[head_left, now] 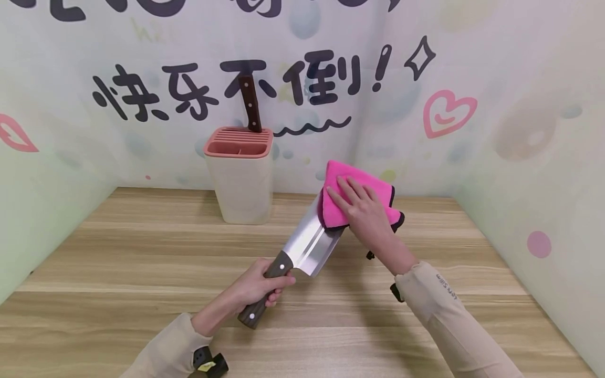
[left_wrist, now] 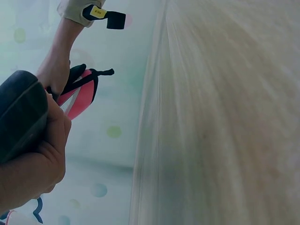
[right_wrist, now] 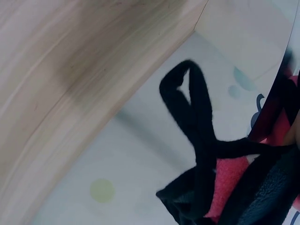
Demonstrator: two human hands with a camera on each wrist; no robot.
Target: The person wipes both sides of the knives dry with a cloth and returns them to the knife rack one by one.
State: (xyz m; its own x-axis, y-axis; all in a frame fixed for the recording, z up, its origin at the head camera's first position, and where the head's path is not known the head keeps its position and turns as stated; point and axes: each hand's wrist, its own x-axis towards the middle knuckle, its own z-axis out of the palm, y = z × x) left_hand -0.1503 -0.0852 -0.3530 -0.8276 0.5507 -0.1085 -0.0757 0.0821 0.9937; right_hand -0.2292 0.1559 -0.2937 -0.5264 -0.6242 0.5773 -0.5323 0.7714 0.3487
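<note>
In the head view a broad-bladed cleaver [head_left: 302,247] slants up and away to the right, above the table. My left hand [head_left: 257,286] grips its dark riveted handle [head_left: 282,265]. A bright pink cloth [head_left: 336,202] with black edging covers the blade's far end and folds over it. My right hand [head_left: 366,212] holds the cloth against the blade, fingers spread over the top; its thumb is hidden. Close up in the left wrist view are the handle [left_wrist: 21,117] and curled left hand [left_wrist: 42,164]. The right wrist view shows the cloth's pink pile [right_wrist: 229,178] and black loop [right_wrist: 201,103].
A white knife block [head_left: 241,189] with a pink slotted top stands against the back wall, left of the cleaver. One dark-handled knife [head_left: 250,105] is upright in it. The wood-grain table [head_left: 142,262] has printed walls behind it and at both sides.
</note>
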